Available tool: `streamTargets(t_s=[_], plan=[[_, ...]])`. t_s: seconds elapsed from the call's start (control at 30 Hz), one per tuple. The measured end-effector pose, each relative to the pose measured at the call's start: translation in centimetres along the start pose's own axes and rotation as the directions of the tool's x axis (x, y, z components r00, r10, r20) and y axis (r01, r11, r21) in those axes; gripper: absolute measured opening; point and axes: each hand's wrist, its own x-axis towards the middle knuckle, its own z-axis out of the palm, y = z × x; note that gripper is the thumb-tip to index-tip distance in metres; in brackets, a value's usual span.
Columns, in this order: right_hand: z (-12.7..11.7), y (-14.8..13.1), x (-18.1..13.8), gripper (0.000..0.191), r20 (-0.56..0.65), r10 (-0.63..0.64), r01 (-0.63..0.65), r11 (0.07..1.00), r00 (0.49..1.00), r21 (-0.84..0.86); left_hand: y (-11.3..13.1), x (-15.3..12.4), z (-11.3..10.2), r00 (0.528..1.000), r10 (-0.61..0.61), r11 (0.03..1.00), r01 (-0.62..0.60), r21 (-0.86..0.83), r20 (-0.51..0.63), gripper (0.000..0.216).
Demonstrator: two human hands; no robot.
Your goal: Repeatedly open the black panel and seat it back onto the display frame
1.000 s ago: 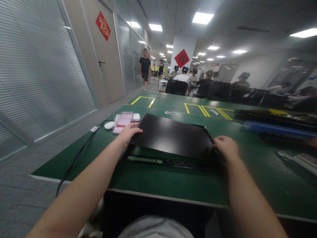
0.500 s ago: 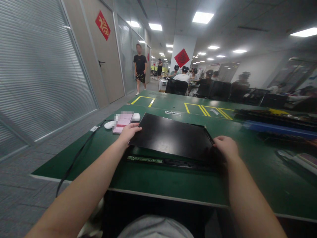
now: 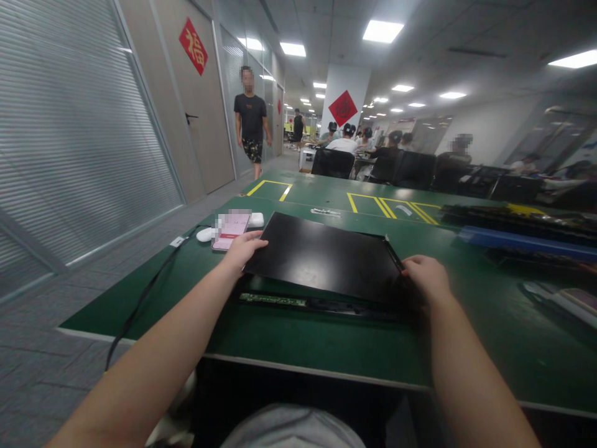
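While clasping the black panel [image 3: 321, 255] at its near left corner with the left hand [image 3: 242, 249], grip closed over the edge, clasping its near right corner with the right hand [image 3: 426, 277], grip closed there too, fingertips hidden by the edge. Holds the panel face up over the green worktop [image 3: 303, 339], near edge raised slightly, far edge low.

Just under the panel's near edge, lying along it: a dark strip with a green circuit board [image 3: 273, 300]. Just off the panel's far left corner, apart from it: a phone with a pink screen [image 3: 229, 229], a white mouse [image 3: 204, 234] on its far side from the panel, a small white case [image 3: 255, 219] behind. Farther left of the panel, dropping over the worktop's edge: a black cable [image 3: 144, 294]. Beyond the panel's far edge: yellow tape outlines [image 3: 270, 185]. Right of the panel, well apart: a long blue bar [image 3: 522, 242] among dark trays. Far behind the panel, in the aisle: a person in a black shirt [image 3: 249, 118]; farther back, seated people.
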Motion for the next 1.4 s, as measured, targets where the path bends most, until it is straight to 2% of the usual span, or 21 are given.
streamTargets(t_s=[0.13,0.3,0.8,1.4], plan=[[0.2,0.3,0.3,0.029,-0.02,-0.018,0.018,1.0,1.0,-0.01,0.1,-0.1,0.1,1.0,-0.005,1.0,0.005,0.024,-0.006,0.055],[0.4,0.6,0.5,0.027,-0.021,-0.012,0.012,1.0,1.0,-0.001,0.2,-0.2,0.2,1.0,0.016,0.999,-0.016,0.036,0.007,0.048],[0.4,0.7,0.6,0.027,0.014,0.015,-0.016,0.997,1.0,0.07,0.5,-0.4,0.2,0.995,0.068,0.996,-0.064,-0.06,0.079,0.046],[0.6,1.2,0.9,0.027,0.001,0.008,-0.008,0.998,1.0,0.069,-0.6,0.3,-0.1,0.991,0.131,0.972,-0.133,0.195,0.021,0.037]])
